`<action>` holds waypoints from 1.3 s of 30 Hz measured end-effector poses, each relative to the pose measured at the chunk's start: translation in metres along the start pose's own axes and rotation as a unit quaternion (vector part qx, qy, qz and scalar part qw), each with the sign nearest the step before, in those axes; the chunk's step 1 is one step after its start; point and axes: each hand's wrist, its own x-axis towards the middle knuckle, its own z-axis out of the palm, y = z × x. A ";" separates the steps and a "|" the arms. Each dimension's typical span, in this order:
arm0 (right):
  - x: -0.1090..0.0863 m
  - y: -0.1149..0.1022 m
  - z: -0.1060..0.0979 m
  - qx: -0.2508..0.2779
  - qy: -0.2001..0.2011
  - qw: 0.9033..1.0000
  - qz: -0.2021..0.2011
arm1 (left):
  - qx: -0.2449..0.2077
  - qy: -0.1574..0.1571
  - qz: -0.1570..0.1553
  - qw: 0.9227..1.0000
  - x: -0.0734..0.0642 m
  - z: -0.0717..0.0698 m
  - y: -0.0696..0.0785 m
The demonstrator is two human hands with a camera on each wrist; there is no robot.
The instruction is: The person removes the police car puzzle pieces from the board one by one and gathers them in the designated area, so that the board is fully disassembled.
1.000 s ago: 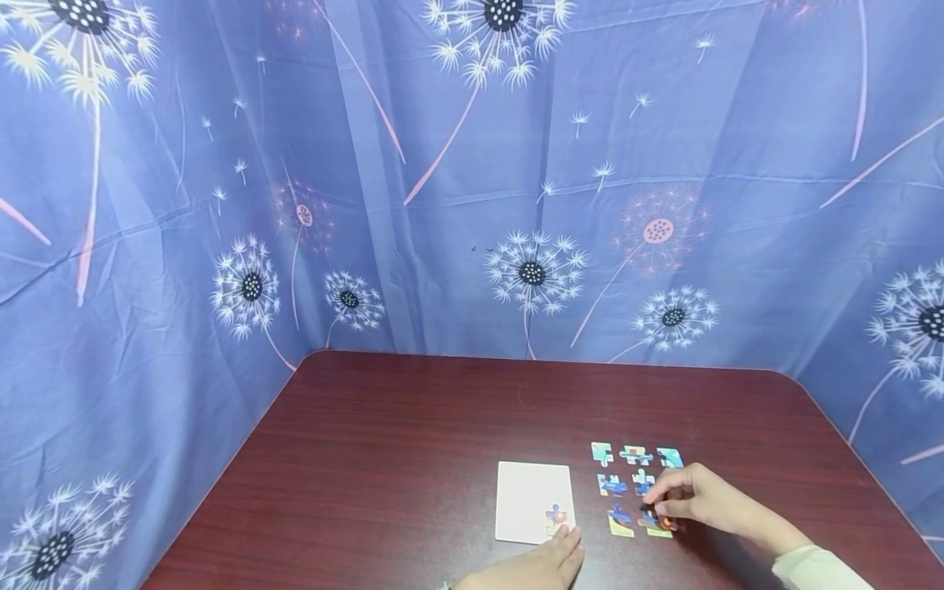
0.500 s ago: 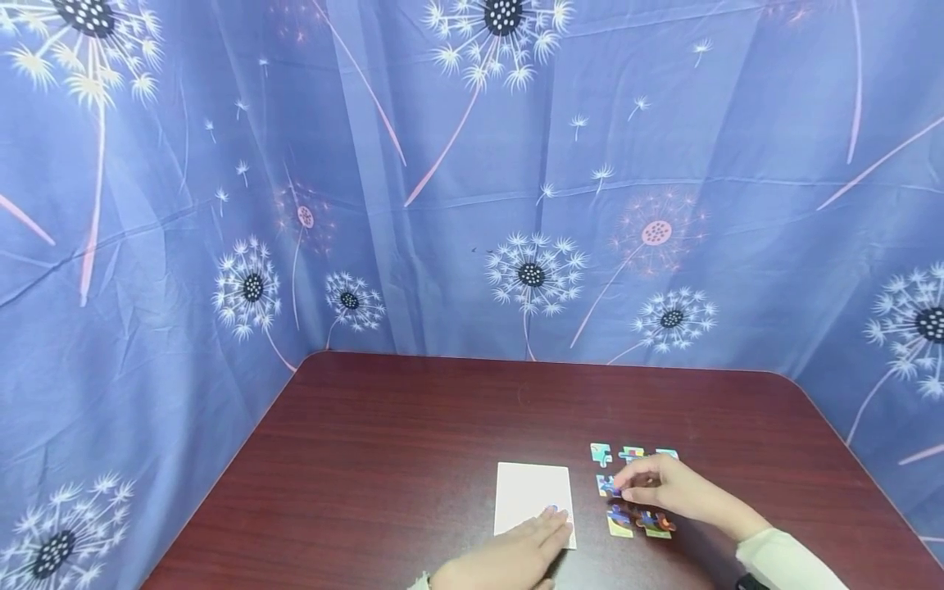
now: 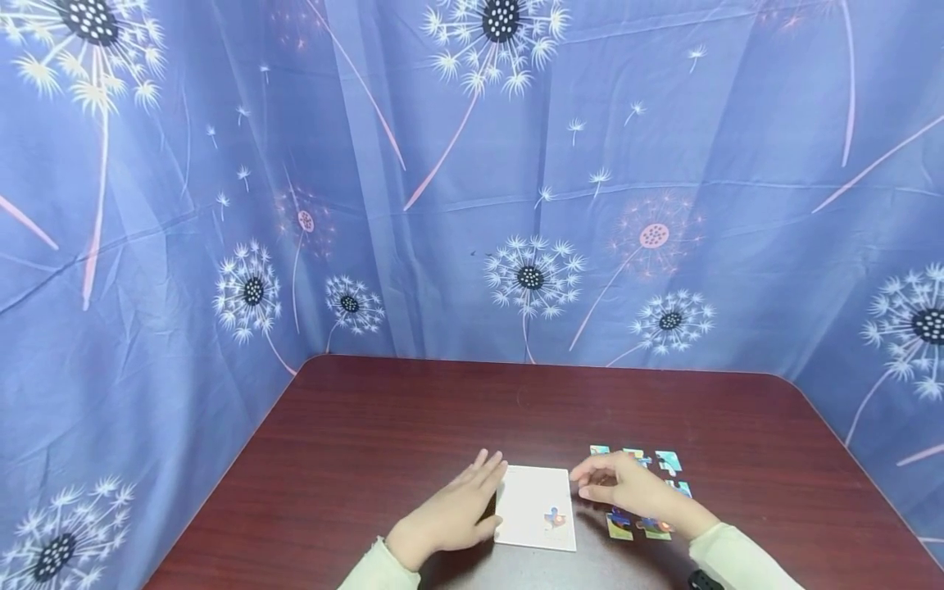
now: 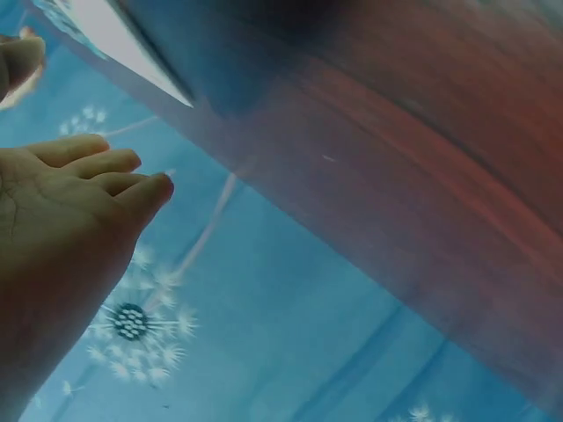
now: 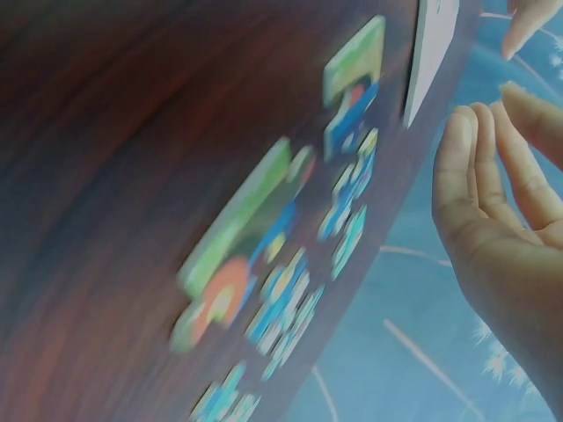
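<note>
A white square board (image 3: 525, 496) lies on the table with one small jigsaw piece (image 3: 555, 518) near its lower right corner. My left hand (image 3: 451, 510) is beside the board's left edge, fingers straight and thumb at the edge. The left wrist view also shows its fingers extended, with nothing in them. My right hand (image 3: 625, 487) hovers by the board's right edge, over the loose jigsaw pieces. Its fingers are loosely bent, and in the right wrist view no piece shows between thumb and fingertips. It partly covers the pieces, including a bottom-row piece (image 3: 619, 524) and a top-right piece (image 3: 669, 462).
Several loose jigsaw pieces lie in rows right of the board, such as one with an orange wheel (image 5: 224, 294). The dark red wooden table (image 3: 383, 426) meets a blue dandelion curtain (image 3: 442, 279) at its back edge.
My left hand has lifted off the board and shifted left, uncovering the piece on it. My right hand has moved left from the loose pieces toward the board.
</note>
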 end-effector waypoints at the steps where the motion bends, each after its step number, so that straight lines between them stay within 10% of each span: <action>1: 0.002 -0.001 0.002 0.000 0.001 1.000 -0.003 | -0.009 -0.004 -0.005 1.000 0.000 0.000 -0.003; 22: 0.016 -0.004 0.038 -0.006 -0.027 0.999 0.022 | -0.053 -0.099 -0.057 0.992 0.015 0.009 -0.009; 39: 0.010 -0.007 0.040 -0.041 -0.024 0.998 0.034 | -0.046 -0.108 -0.079 0.990 0.017 0.008 -0.005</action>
